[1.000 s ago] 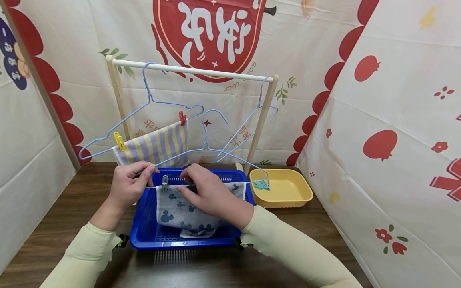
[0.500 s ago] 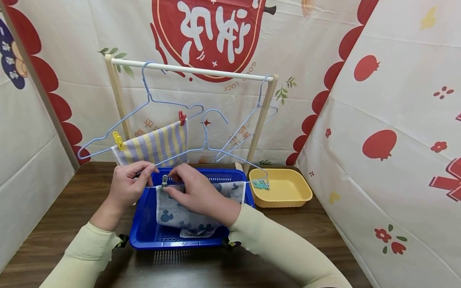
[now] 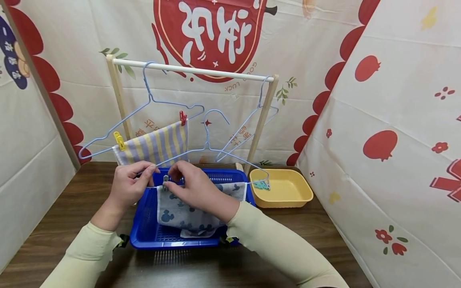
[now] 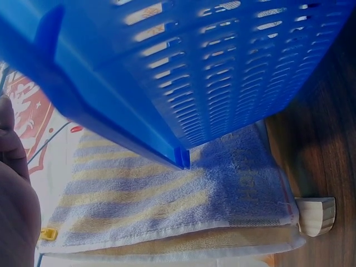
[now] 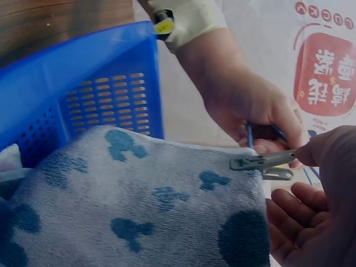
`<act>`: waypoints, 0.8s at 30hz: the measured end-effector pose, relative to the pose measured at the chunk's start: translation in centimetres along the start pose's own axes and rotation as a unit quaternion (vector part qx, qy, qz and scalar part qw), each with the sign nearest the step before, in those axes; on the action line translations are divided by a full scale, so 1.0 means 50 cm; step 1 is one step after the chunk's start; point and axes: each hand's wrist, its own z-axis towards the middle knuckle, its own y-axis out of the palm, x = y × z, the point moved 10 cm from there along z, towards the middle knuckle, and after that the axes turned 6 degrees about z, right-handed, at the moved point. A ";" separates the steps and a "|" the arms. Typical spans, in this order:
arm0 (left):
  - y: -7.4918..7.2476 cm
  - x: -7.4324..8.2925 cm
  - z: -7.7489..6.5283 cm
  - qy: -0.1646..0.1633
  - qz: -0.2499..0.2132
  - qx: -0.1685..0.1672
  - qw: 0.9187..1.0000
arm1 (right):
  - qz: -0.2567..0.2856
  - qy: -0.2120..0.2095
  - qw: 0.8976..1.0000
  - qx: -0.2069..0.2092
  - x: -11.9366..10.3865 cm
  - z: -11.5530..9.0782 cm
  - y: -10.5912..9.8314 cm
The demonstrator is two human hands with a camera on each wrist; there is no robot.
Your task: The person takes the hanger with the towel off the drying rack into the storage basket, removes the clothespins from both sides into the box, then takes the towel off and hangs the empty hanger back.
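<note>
A grey peg (image 5: 261, 161) sits on the upper left corner of the patterned towel (image 3: 180, 218), draped on a blue hanger (image 3: 207, 145) over the blue basket (image 3: 191, 244), toward the far edge of the surface (image 3: 306, 248). The right hand (image 3: 201, 190) has moved from mid-towel to this peg, thumb touching; whether its fingers pinch, I cannot tell. Work now seems centred on that corner's fastening. The left hand (image 3: 131, 182) pinches the hanger beside it.
</note>
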 end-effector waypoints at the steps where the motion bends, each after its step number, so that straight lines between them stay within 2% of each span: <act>1: 0.000 0.000 0.000 0.000 0.000 0.000 1.000 | 0.002 0.001 1.000 -0.001 0.000 0.001 -0.002; 10: 0.002 0.005 0.002 0.002 -0.001 -0.001 1.000 | 0.015 0.015 0.999 -0.026 0.010 0.005 0.007; 24: 0.005 0.008 0.005 0.008 -0.002 -0.001 1.000 | 0.021 0.003 0.999 -0.031 0.009 0.012 0.018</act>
